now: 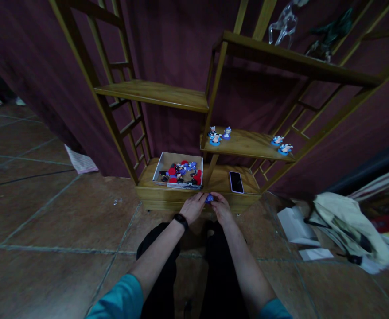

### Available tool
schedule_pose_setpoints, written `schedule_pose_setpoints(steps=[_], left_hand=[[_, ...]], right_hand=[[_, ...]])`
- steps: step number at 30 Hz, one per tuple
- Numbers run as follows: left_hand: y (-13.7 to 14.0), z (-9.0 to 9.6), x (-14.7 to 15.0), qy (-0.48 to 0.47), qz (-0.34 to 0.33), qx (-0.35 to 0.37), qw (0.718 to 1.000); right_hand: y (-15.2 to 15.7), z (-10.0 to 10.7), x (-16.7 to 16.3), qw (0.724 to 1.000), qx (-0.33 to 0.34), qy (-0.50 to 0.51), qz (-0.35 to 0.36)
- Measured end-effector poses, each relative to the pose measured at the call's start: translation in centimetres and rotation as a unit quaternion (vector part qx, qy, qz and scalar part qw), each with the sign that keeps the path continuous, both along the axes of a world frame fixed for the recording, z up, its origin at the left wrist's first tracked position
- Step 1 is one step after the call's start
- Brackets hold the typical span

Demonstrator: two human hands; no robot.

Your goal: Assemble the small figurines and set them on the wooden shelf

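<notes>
Between my two hands is a small purple figurine (209,198), held in front of the lowest shelf. My left hand (193,207), with a black band on the wrist, closes on it from the left. From the right, the fingers of my right hand (221,207) grip it too. Just beyond my left hand a shallow cardboard box (160,178) holds several small figurines in red, black and purple. On the middle shelf stand a purple figurine (227,133) and a blue-based figurine (215,139) at the left, with two more blue-based figurines (285,149) at the right end.
The wooden shelf unit (154,94) stands against a dark red curtain (171,40). A phone (236,182) lies on the lowest shelf. Higher up is a clear glass animal ornament (284,24). A pale bag (347,221) and a white box (296,225) rest on the tiled floor at right.
</notes>
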State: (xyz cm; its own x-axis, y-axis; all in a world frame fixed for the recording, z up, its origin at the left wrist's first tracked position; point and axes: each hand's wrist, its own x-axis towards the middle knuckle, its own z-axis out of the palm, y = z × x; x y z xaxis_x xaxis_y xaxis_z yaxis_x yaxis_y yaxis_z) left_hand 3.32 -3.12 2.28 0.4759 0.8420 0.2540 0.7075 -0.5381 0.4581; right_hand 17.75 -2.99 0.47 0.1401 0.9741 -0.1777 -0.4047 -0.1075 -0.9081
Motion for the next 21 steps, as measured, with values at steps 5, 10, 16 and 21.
schedule_pose_setpoints(steps=[5, 10, 16, 21], left_hand=[[0.1, -0.1, 0.0, 0.0, 0.005, -0.006, 1.0], [0.1, 0.0, 0.1, -0.01, 0.013, -0.029, 0.999], [0.4, -0.2, 0.0, -0.068, 0.019, -0.066, 0.995], [1.2, -0.8, 0.0, -0.185, 0.012, -0.081, 0.979]], right_hand=[[0.1, -0.1, 0.0, 1.0, -0.004, 0.013, -0.003], [0.2, -0.3, 0.0, 1.0, -0.011, 0.01, -0.006], [0.2, -0.5, 0.0, 1.0, -0.004, 0.008, 0.002], [0.3, -0.3, -0.1, 0.999, -0.01, 0.029, 0.01]])
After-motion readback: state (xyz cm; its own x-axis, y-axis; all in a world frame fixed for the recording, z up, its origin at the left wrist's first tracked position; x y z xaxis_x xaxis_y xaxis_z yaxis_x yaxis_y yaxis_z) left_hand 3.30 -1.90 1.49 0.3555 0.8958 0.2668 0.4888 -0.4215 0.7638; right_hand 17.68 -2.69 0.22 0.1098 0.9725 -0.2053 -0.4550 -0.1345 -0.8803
